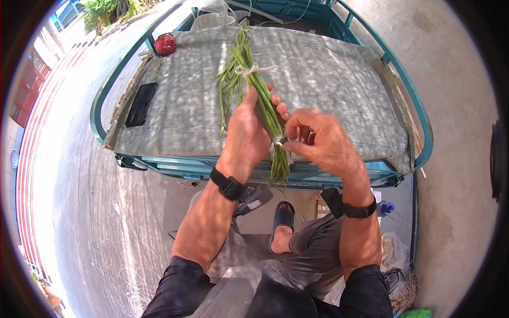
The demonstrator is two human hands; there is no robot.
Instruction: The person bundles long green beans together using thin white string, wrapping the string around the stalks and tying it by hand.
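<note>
My left hand point(250, 127) is closed around a long bundle of green yardlong beans point(267, 104), thumb on top and fingers underneath. White string point(250, 70) is knotted around the upper part of the bundle, and a second white tie point(277, 140) circles it lower down. Beside that lower tie is my right hand point(318, 137), its fingers curled and its thumb tip near the tie; whether it pinches the string is hard to see. Some thinner bean ends point(228, 89) droop to the left. The lower bean tips point(280, 171) hang past the front edge of the grey woven cover point(191, 111).
The cover lies over a teal cargo-cart bed with a curved metal rail point(421, 115). On its left are a black smartphone point(142, 104) and a red dragon fruit point(165, 44). A white bucket point(212, 20) stands behind. Loose white string point(131, 286) lies tangled on the ground.
</note>
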